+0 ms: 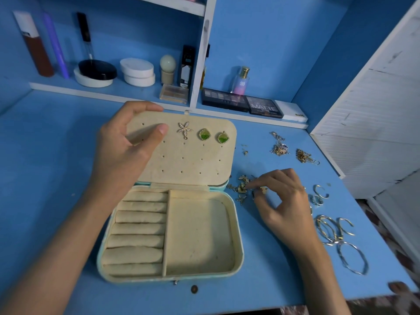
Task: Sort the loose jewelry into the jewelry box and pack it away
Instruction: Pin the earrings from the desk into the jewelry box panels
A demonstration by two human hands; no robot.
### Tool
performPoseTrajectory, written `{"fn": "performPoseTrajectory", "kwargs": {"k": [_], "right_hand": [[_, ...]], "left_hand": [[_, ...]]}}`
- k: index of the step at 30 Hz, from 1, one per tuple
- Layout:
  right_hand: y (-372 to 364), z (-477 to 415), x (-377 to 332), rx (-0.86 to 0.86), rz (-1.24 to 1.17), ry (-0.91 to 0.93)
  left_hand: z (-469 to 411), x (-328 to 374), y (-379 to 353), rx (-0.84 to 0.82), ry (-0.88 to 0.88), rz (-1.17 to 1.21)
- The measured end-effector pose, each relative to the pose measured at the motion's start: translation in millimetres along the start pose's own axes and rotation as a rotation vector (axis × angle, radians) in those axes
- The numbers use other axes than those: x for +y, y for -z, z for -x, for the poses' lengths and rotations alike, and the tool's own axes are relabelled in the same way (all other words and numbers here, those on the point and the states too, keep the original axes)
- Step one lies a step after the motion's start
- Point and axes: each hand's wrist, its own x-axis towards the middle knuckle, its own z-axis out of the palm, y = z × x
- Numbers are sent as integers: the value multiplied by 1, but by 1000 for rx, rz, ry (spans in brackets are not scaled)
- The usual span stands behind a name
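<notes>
Two hands: left fingers (161, 129) grip the lid (186, 160); right fingers (269, 178) curl into blurred earrings (241, 188), hold unclear.

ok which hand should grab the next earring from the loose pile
Right. The right hand has its fingertips in the earring pile beside the jewelry box, while the left hand is busy gripping the open lid.

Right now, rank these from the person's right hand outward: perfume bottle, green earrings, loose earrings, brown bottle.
1. Loose earrings, at the right hand fingertips.
2. Green earrings, pinned on the box lid, up and left.
3. Perfume bottle, at the back.
4. Brown bottle, far back left.
</notes>
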Motion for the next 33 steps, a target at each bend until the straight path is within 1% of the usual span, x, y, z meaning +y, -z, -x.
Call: {"fn": "performPoseTrajectory", "kwargs": {"k": [6, 13, 18, 24, 29, 33], "right_hand": [[-1, 4, 2, -90, 27, 46], [-2, 3, 1, -92, 28, 43], [3, 2, -8, -39, -209, -144], [3, 0, -10, -19, -391, -273], [5, -8, -29, 8, -612, -325], [4, -17, -63, -39, -809, -279]], "left_hand": [[0, -1, 1, -6, 5, -5], [0, -2, 0, -4, 6, 7], [0, -2, 1, 0, 6, 15], [1, 0, 0, -7, 20, 16], [3, 5, 3, -23, 61, 102], [4, 8, 1, -21, 41, 98]]}}
